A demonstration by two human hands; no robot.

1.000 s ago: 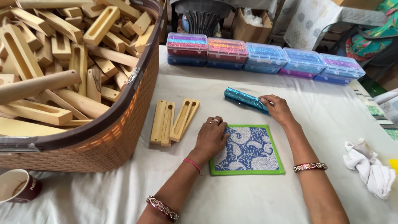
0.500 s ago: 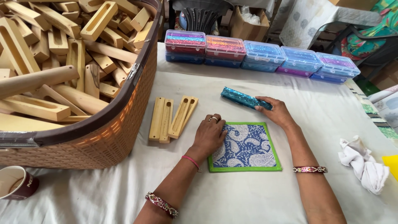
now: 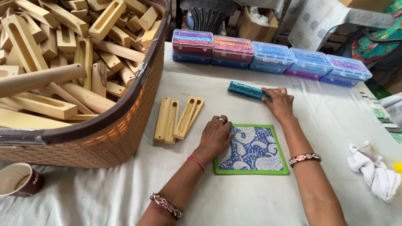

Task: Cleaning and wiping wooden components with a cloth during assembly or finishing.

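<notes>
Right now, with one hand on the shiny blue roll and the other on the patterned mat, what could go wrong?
1. The right hand lies on only one end of the blue roll, so the roll may turn away or unroll.
2. The left hand presses just the edge of the patterned mat; its far side could slide on the white cloth.

Ringed hands [image 3: 215, 136], beaded bracelets, pink thread

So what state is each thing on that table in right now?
Left hand: flat on the mat's left edge.
Right hand: resting on the roll's end.
Blue patterned mat: lying flat.
Shiny blue roll: rolled up, lying down.
Plastic boxes: lids shut, stacked.
Basket: heaped with wooden pieces.
Cup: upright.
</notes>
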